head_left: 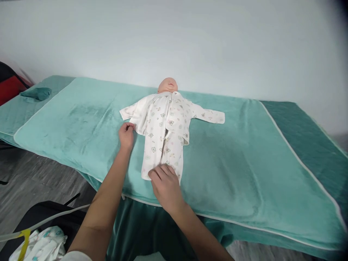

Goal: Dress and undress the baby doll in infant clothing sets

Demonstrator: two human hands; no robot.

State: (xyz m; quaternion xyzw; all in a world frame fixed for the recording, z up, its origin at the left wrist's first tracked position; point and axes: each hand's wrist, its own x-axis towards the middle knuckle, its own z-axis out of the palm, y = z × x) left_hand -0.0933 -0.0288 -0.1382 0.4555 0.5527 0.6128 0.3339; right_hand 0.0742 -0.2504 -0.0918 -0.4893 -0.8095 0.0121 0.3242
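Observation:
A baby doll (166, 85) lies face up on a bed, its head toward the wall. It wears a white printed baby shirt (178, 116) with sleeves spread to both sides. Matching white baby pants (152, 156) extend below the shirt toward me. My left hand (126, 136) pinches the lower left corner of the shirt, lifting that flap out to the side. At the bottom of the pants, my right hand (166, 185) has its fingers curled over the leg ends; the fingertips are partly hidden. A dark gap shows between the shirt front and the pants legs.
A pale green plush blanket (223, 170) with white piping covers the bed, against a white wall (174, 40). Lower left, a black chair (40, 214) carries bunched printed cloth (49, 243). A pale tube (59, 214) with a yellow clip (25, 241) crosses there.

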